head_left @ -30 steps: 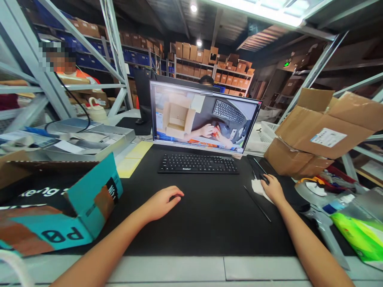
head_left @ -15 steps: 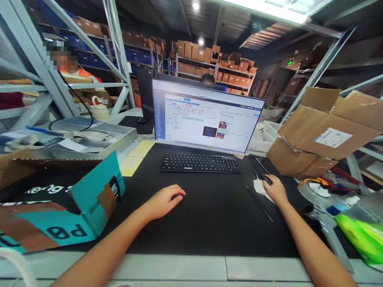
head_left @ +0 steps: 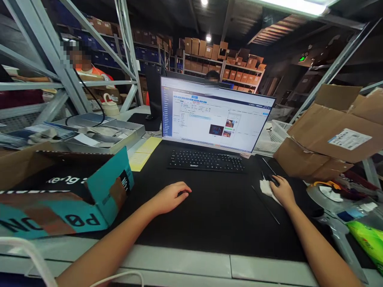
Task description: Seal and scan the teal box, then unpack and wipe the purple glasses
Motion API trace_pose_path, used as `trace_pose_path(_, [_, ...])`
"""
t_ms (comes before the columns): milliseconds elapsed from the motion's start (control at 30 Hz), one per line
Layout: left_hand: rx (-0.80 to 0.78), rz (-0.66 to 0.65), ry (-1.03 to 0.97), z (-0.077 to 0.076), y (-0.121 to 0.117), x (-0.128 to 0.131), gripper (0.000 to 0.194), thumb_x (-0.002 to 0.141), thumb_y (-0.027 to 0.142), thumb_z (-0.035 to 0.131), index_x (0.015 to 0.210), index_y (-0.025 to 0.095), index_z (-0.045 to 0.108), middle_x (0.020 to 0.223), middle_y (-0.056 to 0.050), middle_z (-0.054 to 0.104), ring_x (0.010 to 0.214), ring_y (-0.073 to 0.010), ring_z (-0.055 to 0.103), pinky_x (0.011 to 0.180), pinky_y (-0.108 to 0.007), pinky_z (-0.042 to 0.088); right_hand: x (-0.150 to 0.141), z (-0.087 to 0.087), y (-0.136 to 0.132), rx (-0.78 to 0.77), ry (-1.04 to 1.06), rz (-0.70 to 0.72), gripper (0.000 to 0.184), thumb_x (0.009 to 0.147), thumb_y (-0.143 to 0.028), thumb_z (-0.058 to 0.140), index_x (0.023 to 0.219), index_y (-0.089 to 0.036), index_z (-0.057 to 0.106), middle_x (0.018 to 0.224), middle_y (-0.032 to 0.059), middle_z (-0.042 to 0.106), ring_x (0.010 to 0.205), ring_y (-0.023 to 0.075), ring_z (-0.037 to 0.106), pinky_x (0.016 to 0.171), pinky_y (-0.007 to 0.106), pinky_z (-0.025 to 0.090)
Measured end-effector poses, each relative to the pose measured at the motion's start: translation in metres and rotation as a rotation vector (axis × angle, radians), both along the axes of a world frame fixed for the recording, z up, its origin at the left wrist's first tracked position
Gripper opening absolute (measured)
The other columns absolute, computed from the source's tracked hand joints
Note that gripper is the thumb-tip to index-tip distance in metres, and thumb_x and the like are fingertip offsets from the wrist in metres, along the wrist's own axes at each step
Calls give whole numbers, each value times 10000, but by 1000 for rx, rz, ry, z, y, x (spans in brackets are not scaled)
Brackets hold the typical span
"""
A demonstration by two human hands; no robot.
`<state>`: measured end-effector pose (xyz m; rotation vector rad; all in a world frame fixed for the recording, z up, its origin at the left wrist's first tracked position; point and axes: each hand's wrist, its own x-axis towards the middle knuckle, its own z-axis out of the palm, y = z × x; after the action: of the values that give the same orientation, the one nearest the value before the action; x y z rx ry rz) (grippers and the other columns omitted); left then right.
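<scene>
My left hand (head_left: 172, 196) rests on the black desk mat (head_left: 215, 215) in front of the keyboard (head_left: 206, 161), fingers loosely curled under with nothing in them. My right hand (head_left: 283, 192) lies over a black mouse (head_left: 273, 180) at the mat's right side, fingers wrapped on it. A crumpled white paper (head_left: 264, 186) sits just left of that hand, and a thin black rod (head_left: 266, 205) lies beside it. The monitor (head_left: 214, 115) behind the keyboard shows a white software window with small pictures.
An open teal and brown box (head_left: 98, 195) stands at the left. Cardboard boxes (head_left: 326, 135) are stacked at the right, with a tape dispenser (head_left: 329, 207) and a green packet (head_left: 369, 239) in front. Metal trays (head_left: 98, 137) and shelf posts stand back left; a person in orange sits behind them.
The monitor switched from a full-screen video picture to a white software window. Both hands stayed where they were; the view shifted slightly.
</scene>
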<state>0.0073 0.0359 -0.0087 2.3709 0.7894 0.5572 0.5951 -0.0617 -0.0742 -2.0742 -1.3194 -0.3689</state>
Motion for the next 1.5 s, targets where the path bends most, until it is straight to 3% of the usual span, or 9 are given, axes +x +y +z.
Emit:
trace_pose_path(433, [-44, 0, 25, 2, -2, 0, 271, 1010, 333, 511, 1129, 210, 722, 1170, -80, 720, 1082, -228, 693, 970, -357, 519, 2, 1, 2, -25, -9, 23, 527, 872, -479, 531, 1200, -145, 771, 1354, 186, 679, 1288, 328, 614, 1148, 477, 461])
trace_pose_path(800, [-51, 10, 22, 2, -2, 0, 262, 1015, 326, 516, 1126, 215, 726, 1178, -75, 720, 1101, -230, 688, 983, -355, 519, -4, 5, -3, -42, 5, -89, 531, 829, -443, 540, 1191, -133, 773, 1368, 199, 667, 1252, 344, 624, 1121, 482, 471])
trace_pose_path(1500, [-59, 3, 23, 1, -1, 0, 260, 1010, 315, 521, 1135, 212, 725, 1186, -74, 715, 1101, -225, 691, 990, -358, 517, -7, 8, -5, -79, 23, -138, 511, 821, -424, 560, 1208, -169, 775, 1378, 162, 675, 1229, 328, 645, 1098, 466, 489])
